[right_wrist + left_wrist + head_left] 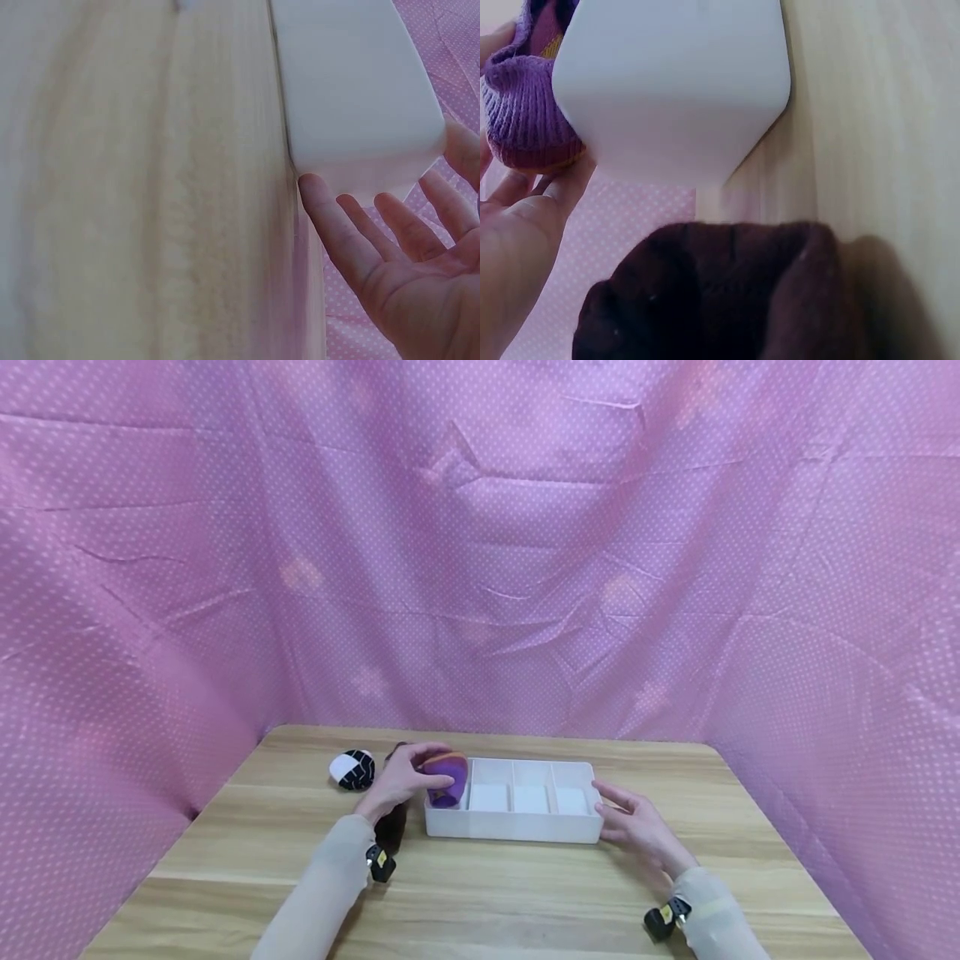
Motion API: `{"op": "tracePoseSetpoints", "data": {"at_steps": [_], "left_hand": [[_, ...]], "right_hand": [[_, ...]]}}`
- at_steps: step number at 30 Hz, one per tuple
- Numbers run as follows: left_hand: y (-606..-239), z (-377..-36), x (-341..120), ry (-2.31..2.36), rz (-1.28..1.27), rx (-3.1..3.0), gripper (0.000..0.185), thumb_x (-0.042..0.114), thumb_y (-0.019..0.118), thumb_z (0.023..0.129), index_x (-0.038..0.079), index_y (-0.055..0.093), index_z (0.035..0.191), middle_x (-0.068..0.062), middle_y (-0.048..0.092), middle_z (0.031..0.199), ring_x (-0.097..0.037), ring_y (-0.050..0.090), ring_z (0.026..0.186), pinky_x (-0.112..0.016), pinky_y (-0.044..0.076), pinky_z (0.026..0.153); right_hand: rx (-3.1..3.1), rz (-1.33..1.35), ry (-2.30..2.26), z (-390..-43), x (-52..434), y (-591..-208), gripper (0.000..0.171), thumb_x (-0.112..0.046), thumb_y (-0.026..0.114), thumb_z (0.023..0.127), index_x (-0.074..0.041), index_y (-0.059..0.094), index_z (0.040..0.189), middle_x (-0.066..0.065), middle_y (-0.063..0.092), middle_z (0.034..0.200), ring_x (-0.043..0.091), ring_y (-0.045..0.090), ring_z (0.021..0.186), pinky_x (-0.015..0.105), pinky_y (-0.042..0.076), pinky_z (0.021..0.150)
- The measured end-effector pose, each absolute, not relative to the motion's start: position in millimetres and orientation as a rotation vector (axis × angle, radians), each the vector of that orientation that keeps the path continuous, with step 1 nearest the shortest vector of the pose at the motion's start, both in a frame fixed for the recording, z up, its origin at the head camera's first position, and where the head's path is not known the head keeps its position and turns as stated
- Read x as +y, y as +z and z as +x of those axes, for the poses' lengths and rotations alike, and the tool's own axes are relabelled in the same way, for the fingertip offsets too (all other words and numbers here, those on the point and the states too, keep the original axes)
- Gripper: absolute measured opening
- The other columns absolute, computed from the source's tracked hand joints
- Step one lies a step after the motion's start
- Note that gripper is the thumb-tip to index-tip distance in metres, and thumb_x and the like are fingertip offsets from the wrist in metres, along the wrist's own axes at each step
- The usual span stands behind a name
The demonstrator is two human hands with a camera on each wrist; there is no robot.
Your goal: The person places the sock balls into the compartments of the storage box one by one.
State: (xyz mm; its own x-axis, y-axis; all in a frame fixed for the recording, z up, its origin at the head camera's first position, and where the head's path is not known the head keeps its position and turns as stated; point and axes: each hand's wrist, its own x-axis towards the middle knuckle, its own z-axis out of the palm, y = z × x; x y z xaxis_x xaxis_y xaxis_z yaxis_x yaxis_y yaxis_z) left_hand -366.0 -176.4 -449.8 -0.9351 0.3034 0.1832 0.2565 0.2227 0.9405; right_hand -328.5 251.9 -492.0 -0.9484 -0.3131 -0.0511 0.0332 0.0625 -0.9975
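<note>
A white tray (517, 833) with several compartments sits mid-table. My left hand (408, 777) grips a rolled purple sock (446, 777) over the tray's leftmost compartment; in the left wrist view the purple sock (521, 112) shows beside the tray's corner (675, 82). A dark brown sock (392, 827) lies under my left wrist, and this brown sock (727, 292) fills the lower left wrist view. My right hand (633, 822) is flat and open against the tray's right end (352, 90), fingers (341, 240) straight.
A black-and-white rolled sock (352, 769) lies left of the tray. The wooden table (480, 893) is ringed by a pink dotted curtain (480, 543) on three sides.
</note>
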Motion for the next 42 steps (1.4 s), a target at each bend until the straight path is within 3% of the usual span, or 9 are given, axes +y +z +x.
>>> {"op": "tracePoseSetpoints", "data": {"at_steps": [8,24,34,42], "left_hand": [[-454,-368,-170,1.744,0.563,2.509,0.063,0.027,0.089,0.069,0.017,0.065,0.126,-0.011,0.065,0.120,-0.024,0.065,0.097,-0.036,0.057,0.081],[-454,-361,-163,1.619,0.574,2.563,0.066,0.027,0.089,0.070,0.016,0.063,0.129,-0.009,0.062,0.127,-0.024,0.062,0.103,-0.036,0.054,0.087],[-454,-363,-161,1.538,0.574,2.632,0.061,0.033,0.088,0.070,0.024,0.066,0.126,-0.007,0.066,0.121,-0.022,0.063,0.102,-0.036,0.053,0.086],[-458,-365,-165,1.558,0.565,2.565,0.064,0.030,0.086,0.074,0.019,0.062,0.132,-0.009,0.067,0.119,-0.021,0.063,0.099,-0.033,0.053,0.083]], "right_hand": [[2.090,-0.276,-1.977,-329,252,-493,0.066,-0.018,0.062,0.096,-0.005,0.030,0.152,0.023,0.019,0.160,0.032,0.054,0.125,0.043,0.053,0.094],[2.066,-0.285,-1.969,-324,256,-491,0.067,-0.019,0.062,0.096,-0.006,0.029,0.153,0.022,0.017,0.161,0.029,0.056,0.123,0.043,0.052,0.096],[2.101,-0.262,-1.974,-326,255,-494,0.065,-0.019,0.063,0.096,-0.006,0.032,0.152,0.021,0.020,0.161,0.033,0.052,0.127,0.043,0.053,0.095],[2.097,-0.260,-1.978,-327,254,-494,0.065,-0.018,0.063,0.096,-0.006,0.032,0.152,0.021,0.022,0.160,0.033,0.053,0.126,0.043,0.054,0.094]]}}
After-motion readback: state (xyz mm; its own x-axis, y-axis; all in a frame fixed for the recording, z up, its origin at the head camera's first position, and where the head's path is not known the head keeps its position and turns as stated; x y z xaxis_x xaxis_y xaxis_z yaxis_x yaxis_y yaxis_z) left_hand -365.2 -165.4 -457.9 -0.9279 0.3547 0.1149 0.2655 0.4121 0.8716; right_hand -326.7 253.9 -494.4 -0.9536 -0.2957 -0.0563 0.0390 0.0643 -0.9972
